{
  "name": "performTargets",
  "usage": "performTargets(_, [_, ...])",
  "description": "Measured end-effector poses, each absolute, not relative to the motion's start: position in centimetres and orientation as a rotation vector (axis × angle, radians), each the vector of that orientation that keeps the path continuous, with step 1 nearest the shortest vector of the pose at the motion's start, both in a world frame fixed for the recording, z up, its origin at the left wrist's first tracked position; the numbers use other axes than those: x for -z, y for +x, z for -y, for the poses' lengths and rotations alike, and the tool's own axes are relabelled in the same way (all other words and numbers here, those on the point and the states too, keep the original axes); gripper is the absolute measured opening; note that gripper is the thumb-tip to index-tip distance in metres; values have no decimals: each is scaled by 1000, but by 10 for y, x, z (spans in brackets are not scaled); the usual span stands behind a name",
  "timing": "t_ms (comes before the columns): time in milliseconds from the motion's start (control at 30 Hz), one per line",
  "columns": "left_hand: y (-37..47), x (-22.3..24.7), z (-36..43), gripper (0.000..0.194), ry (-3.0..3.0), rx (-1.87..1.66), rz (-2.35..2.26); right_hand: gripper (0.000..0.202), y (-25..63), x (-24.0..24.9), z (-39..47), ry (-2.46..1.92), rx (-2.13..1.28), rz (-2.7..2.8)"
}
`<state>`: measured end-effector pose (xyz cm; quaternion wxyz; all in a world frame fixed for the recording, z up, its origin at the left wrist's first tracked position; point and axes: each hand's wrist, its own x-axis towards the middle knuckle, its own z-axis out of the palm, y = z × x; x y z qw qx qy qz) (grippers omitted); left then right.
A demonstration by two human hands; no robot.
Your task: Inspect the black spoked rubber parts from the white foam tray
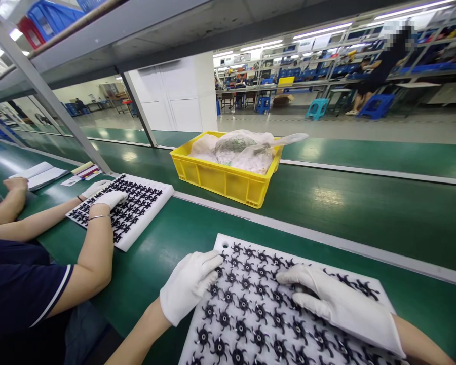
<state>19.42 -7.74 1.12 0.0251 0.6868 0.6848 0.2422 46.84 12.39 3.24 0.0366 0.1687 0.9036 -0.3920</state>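
Observation:
A white board (231,319) bearing rows of small black fan-like wheels (241,328) lies on the green bench in front of me. My left hand (192,284), in a white glove, rests at the board's left edge, its fingers extended and somewhat together, with nothing visible in them. Over the upper right part of the board is my right hand (327,301), also gloved. Its thumb and fingers are apart and its fingertips are near the wheels. Nothing shows between them.
A yellow crate (220,177) with filled plastic bags (247,147) stands beyond the board. At left, a co-worker's gloved hands (112,199) touch a similar board (148,218). A metal post (61,101) and an overhead shelf (167,30) frame the bench.

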Motion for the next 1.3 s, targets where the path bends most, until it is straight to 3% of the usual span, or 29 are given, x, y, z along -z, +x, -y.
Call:
performTargets(233, [183,-11,90,33,2088,-866,-2101,37,468,-31,-125,515,1189,-2793])
performTargets(1300, [187,11,93,41,2136,-803,-2064,36,470,-32,-123,512,1165,-2785])
